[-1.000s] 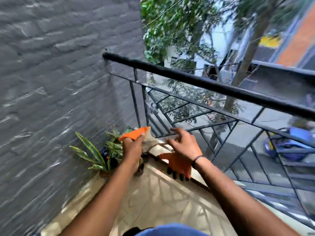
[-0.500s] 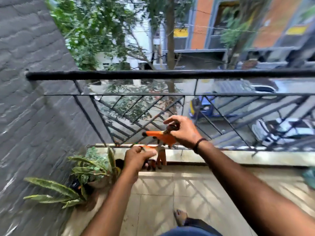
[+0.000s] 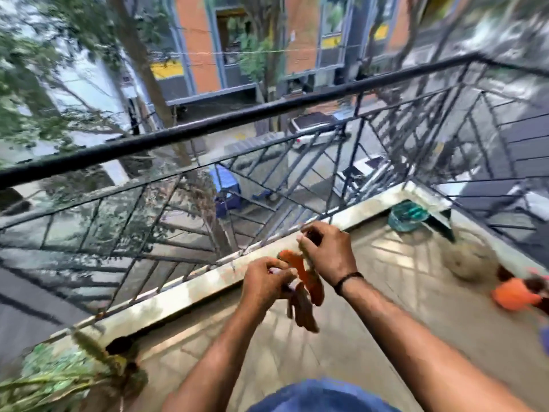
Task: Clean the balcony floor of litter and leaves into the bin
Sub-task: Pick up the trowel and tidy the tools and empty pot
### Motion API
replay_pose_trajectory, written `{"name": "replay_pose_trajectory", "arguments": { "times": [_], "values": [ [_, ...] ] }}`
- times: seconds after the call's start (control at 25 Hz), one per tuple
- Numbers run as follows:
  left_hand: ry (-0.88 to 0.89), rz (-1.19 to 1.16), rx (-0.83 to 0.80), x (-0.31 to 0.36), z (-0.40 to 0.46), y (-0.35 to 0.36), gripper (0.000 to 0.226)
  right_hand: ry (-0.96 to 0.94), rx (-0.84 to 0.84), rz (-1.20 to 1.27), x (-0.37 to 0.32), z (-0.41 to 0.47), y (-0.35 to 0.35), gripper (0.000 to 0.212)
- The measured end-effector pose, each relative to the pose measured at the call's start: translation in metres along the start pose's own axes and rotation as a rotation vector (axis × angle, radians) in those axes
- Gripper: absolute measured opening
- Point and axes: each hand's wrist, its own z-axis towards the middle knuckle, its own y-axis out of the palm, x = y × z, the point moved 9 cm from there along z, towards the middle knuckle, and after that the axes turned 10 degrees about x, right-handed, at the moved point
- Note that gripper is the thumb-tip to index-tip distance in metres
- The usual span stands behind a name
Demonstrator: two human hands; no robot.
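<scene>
view has swung right since half a second ago; plant (image 3: 59, 379) now bottom left. two hands close together over balcony floor (image 3: 386, 307). left hand (image 3: 267, 281) and right hand (image 3: 329, 251) both curled, pinching one orange glove (image 3: 309, 283). second orange item (image 3: 515, 295) and green bin (image 3: 408, 217) far right, blurred.

Orange gloves (image 3: 309, 281), a black railing (image 3: 166, 138) of diagonal bars, a teal basket (image 3: 407, 217), beige floor tiles (image 3: 386, 316).

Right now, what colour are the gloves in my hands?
Orange gloves, with darker fingertips, held by both hands; the head view shows them, though blurred.
</scene>
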Motion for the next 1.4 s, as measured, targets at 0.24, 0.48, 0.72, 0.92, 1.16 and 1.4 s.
{"name": "replay_pose_trajectory", "arguments": {
  "times": [0.24,0.48,0.72,0.92,1.16,1.4],
  "values": [
    [0.114,0.139,-0.074,0.038,-0.010,0.164,0.011,0.206,-0.143,0.139,0.113,0.005,-0.101,0.030],
    [0.065,0.192,-0.240,0.042,-0.030,0.306,0.013,0.352,0.095,0.124,0.213,0.020,-0.208,0.017],
    [0.026,0.274,-0.449,0.040,-0.025,0.406,0.015,0.515,0.396,0.200,0.292,0.034,-0.266,0.008],
    [0.066,0.371,-0.394,0.038,0.046,0.478,0.025,0.514,0.270,0.120,0.352,0.069,-0.256,0.009],
    [-0.081,0.287,-0.676,0.077,0.097,0.614,0.025,0.509,0.243,-0.010,0.427,0.175,-0.298,0.018],
    [-0.161,0.282,-0.765,0.107,0.200,0.709,0.020,0.344,0.043,-0.346,0.485,0.297,-0.291,0.034]
  ]
}}
